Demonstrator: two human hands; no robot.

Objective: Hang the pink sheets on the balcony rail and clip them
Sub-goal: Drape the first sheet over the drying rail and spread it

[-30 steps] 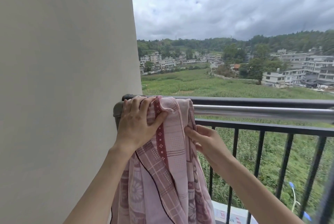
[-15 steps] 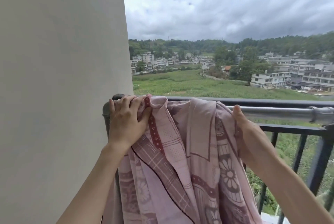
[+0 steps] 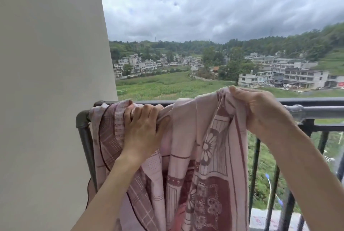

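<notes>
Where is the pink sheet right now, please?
In the head view, the pink sheet drapes over the grey rail beside the wall, the left hand pressing it there and the right hand lifting its bunched edge.

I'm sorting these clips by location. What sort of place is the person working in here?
Most likely an upper-floor home balcony. A dark metal railing with upright bars runs along the edge, a plain wall closes the left side, and fields and low buildings lie below. A pink sheet is draped over the rail.
</notes>
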